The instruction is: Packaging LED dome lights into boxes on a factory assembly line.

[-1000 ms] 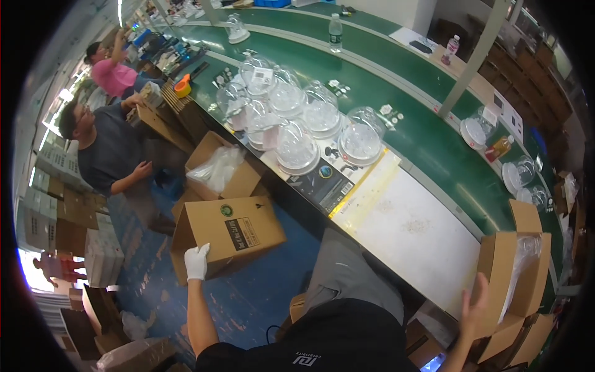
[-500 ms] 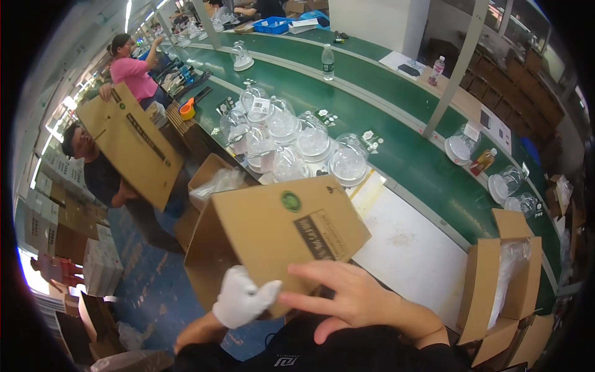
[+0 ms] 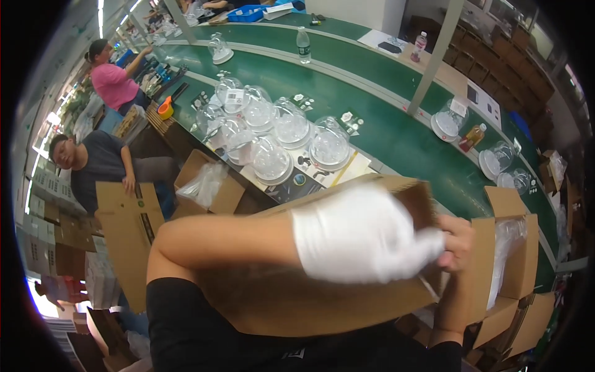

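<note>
A large brown cardboard box (image 3: 322,308) is close against my body, in front of my chest. My left hand (image 3: 359,232), in a white glove, reaches across it to the right side. Motion smears its fingers, so their grip cannot be made out. At the box's right end, my bare right hand (image 3: 457,243) has its fingers curled round the cardboard edge. The two hands are close together there, and the left glove and forearm hide part of the box.
Clear plastic domes on white bases (image 3: 269,161) crowd the green bench (image 3: 365,93). An open carton (image 3: 486,266) with plastic lining stands at right; another carton (image 3: 226,195) holds clear bags. At left a co-worker (image 3: 102,161) holds flat cardboard (image 3: 127,242). A bottle (image 3: 303,46) stands behind the domes.
The box has turned and come nearer my body. My left hand has swung across to the right, and my right hand has taken the box's edge. The co-worker's cardboard has been lowered.
</note>
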Demonstrator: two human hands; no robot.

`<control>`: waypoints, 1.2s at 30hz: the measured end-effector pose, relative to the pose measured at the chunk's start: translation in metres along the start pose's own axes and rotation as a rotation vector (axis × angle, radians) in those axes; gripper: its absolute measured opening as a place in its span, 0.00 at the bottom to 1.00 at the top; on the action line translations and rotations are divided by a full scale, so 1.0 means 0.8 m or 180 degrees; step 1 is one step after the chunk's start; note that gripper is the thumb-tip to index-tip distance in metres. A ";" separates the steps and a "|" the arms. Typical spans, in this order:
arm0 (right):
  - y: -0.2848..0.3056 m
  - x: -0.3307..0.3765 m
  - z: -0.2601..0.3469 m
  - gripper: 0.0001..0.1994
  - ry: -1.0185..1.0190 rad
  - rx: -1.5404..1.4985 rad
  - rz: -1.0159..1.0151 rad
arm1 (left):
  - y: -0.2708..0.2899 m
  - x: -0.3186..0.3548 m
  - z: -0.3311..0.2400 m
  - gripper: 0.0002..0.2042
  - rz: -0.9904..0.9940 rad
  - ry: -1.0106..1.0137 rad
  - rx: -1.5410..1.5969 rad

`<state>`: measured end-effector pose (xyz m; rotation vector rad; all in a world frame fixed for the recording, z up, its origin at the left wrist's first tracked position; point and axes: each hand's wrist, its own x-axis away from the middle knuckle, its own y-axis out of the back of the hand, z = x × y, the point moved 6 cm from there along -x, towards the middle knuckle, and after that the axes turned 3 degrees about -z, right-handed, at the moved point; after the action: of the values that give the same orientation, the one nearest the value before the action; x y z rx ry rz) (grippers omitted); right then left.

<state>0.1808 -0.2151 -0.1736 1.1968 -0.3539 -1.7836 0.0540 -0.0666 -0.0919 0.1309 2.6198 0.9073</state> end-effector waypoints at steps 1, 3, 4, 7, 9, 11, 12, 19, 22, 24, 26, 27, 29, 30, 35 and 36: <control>0.019 0.015 -0.010 0.37 -0.0253 0.0069 -0.0182 | 0.032 -0.014 0.023 0.19 -0.0334 0.0046 0.0336; 0.057 0.050 -0.032 0.38 -0.0692 0.0378 -0.0360 | 0.075 -0.041 0.122 0.19 -0.0471 0.1599 -0.0341; 0.076 0.068 -0.041 0.38 -0.0790 0.0528 -0.0479 | 0.090 -0.049 0.170 0.19 -0.0403 0.1305 -0.1338; 0.116 0.109 -0.057 0.36 -0.0930 0.0524 -0.0874 | 0.095 -0.021 0.346 0.25 -0.0024 0.1989 -0.2026; 0.130 0.126 -0.061 0.30 -0.1125 0.0682 -0.0526 | 0.086 -0.019 0.412 0.27 0.0347 0.2341 -0.2315; 0.138 0.131 -0.070 0.26 -0.1286 0.0789 -0.0483 | 0.069 -0.025 0.452 0.25 0.1076 0.2567 -0.2391; 0.141 0.134 -0.076 0.22 -0.1371 0.0868 -0.0435 | 0.062 -0.025 0.463 0.24 0.1183 0.2547 -0.2381; 0.190 0.155 -0.134 0.18 -0.2016 0.1132 -0.0307 | 0.059 -0.032 0.502 0.13 0.0879 0.2415 -0.2234; 0.191 0.148 -0.149 0.16 -0.1911 0.1014 -0.0154 | 0.062 -0.034 0.496 0.13 0.0894 0.2281 -0.2255; 0.187 0.134 -0.149 0.15 -0.2011 0.0986 -0.0093 | 0.073 -0.045 0.473 0.13 0.0764 0.2256 -0.2448; 0.187 0.120 -0.143 0.12 -0.2161 0.1044 0.0114 | 0.113 -0.062 0.434 0.12 0.0424 0.2101 -0.2783; 0.184 0.111 -0.137 0.12 -0.2157 0.1069 0.0128 | 0.138 -0.067 0.416 0.12 0.0100 0.2176 -0.2761; 0.181 0.094 -0.126 0.10 -0.2583 0.1430 0.0204 | 0.189 -0.062 0.364 0.15 -0.0691 0.1728 -0.2623; 0.173 0.093 -0.133 0.08 -0.2610 0.1376 0.0380 | 0.205 -0.059 0.331 0.15 -0.0909 0.1772 -0.2563; 0.154 0.038 -0.095 0.21 -0.2139 0.2518 0.0945 | 0.284 -0.023 0.138 0.19 -0.2624 0.0949 -0.2417; 0.145 0.019 -0.075 0.22 -0.1200 0.3010 0.0954 | 0.340 0.026 0.113 0.20 -0.2018 0.0000 -0.3269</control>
<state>0.2913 -0.2745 -0.1349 1.2965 -1.6388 -1.5787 0.0590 0.2048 0.0032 -0.8802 1.6801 1.7764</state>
